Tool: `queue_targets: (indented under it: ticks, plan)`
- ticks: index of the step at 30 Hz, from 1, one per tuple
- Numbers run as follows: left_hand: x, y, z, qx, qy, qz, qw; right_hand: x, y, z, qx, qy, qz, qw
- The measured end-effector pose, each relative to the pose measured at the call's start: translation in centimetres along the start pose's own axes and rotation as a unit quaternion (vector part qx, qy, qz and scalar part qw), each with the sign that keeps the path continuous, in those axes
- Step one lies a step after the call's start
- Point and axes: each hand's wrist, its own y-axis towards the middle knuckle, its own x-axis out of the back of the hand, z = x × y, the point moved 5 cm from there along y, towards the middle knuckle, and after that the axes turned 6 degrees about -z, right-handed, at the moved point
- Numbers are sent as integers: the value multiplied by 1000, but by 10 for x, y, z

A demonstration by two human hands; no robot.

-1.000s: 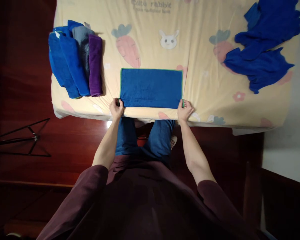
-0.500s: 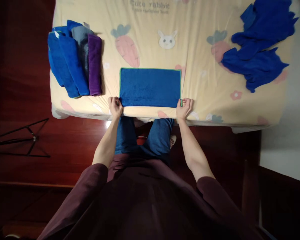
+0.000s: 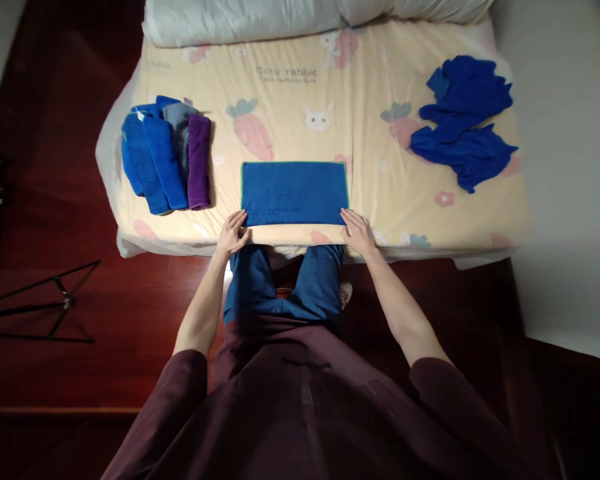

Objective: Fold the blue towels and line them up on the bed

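Observation:
A blue towel [image 3: 295,193] with green edging lies flat in a wide rectangle near the front edge of the bed [image 3: 290,140]. At its near left corner rests my left hand [image 3: 234,233], fingers stretched out and thumb apart. My right hand [image 3: 357,231] lies the same way at the near right corner, its fingertips touching the towel's edge. Neither hand grips the cloth. Left of the towel sit folded or rolled towels: a purple one [image 3: 199,163], a grey one [image 3: 181,127] and blue ones [image 3: 155,157].
Crumpled blue cloths [image 3: 465,123] lie on the bed's right side. A pale rolled quilt [image 3: 245,20] runs along the far side. A black tripod [image 3: 63,303] stands on the floor at left, and a white wall [image 3: 560,200] borders the right.
Both hands have let go of the towel's near corners and now lie with fingers extended there. The view has tilted up, bringing the rolled quilt into sight.

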Motion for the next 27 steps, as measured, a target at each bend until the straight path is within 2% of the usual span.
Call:
queue_targets:
  ticks: [3,6,13,20,23,27]
  plan:
    - [-2,8,5,-3,23,17,1000,2,3,1,-5,-4,1,1000]
    - [-5,18,14,-1,30,9,1000,-1,13,-2,-10,4,-18,1000]
    - [-7,17,27,34,-32,-92,995,-9,20,-11,-73,64,-121,988]
    - [-8,18,31,110,-49,-133,984,-7,15,-18,-126,81,-191,970]
    - [-6,19,29,118,-48,-132,983,-5,15,-18,-137,85,-190,968]
    - [-2,20,25,99,-47,-152,982,-3,15,-16,-132,90,-186,969]
